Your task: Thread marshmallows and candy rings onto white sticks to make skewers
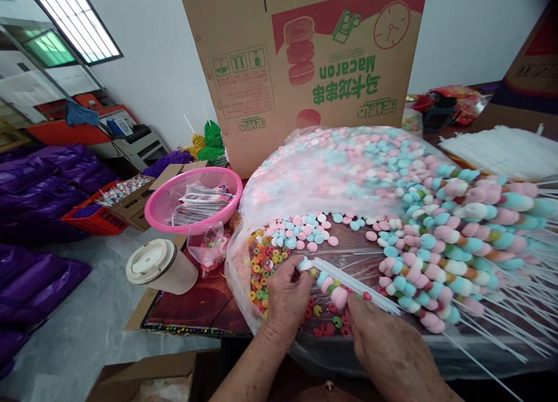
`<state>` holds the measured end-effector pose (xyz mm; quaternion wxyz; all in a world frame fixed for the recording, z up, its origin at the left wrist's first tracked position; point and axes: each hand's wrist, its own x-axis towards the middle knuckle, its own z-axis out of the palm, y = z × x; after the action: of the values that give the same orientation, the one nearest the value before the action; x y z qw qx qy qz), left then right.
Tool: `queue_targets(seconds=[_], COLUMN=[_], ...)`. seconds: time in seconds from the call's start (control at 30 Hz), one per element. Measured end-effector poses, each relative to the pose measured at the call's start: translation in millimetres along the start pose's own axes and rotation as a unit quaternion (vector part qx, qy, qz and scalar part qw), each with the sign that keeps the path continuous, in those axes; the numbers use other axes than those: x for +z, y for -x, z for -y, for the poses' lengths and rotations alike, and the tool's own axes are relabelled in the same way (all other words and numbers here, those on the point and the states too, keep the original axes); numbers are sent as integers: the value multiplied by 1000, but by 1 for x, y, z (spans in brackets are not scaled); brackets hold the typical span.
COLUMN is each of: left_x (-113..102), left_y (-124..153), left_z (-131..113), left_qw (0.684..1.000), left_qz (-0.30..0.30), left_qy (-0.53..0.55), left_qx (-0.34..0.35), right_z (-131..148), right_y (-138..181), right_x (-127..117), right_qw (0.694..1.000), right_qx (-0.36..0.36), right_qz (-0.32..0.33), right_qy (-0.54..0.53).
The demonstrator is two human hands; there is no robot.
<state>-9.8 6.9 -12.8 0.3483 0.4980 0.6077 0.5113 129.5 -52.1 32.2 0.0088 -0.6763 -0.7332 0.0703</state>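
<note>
My left hand [288, 294] pinches a pale blue-and-white marshmallow [304, 265] between thumb and fingertips, at the tip of a candy skewer. Closed around the near end of that candy skewer [326, 283] is my right hand [387, 341]; its fingertips are partly hidden. Pink, blue and white marshmallows with small coloured rings are threaded along it. Just behind lies a bundle of bare white sticks [353, 281]. Small coloured candy rings [265, 262] are heaped beside my left hand, and red and green ones [325, 327] lie between the hands. Loose marshmallows [300, 230] are scattered beyond.
Finished marshmallow skewers [462, 245] are piled on the right. Clear plastic [322, 175] covers a large marshmallow heap before an upright cardboard box [300, 53]. A pink basket [238, 196] of packets and a lidded cup [163, 265] stand left. More white sticks [501, 152] lie back right.
</note>
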Motion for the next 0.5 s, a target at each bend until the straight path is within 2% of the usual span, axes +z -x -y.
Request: queue_targets(seconds=[0.07, 0.17, 0.27, 0.37, 0.43, 0.5], left_x=[1, 1, -5, -15, -18, -14], left_y=[-1, -6, -12, -14, -15, -15], left_z=[2, 3, -2, -12, -18, -23], left_qw=[1000, 997, 987, 972, 957, 937], left_qz=[4, 33, 87, 151, 145, 100], left_qy=[10, 65, 124, 167, 226, 300], left_qx=[-6, -39, -60, -73, -109, -151], right_z=[4, 5, 1, -5, -7, -5], right_y=[-1, -5, -10, -12, -12, -11], right_x=[2, 9, 16, 21, 22, 20], right_qw=[1000, 999, 997, 993, 991, 989], right_qx=[1, -7, -25, -40, -40, -40], right_qz=[-11, 7, 14, -5, -12, -2], right_qy=[-7, -38, -76, -110, -126, -139])
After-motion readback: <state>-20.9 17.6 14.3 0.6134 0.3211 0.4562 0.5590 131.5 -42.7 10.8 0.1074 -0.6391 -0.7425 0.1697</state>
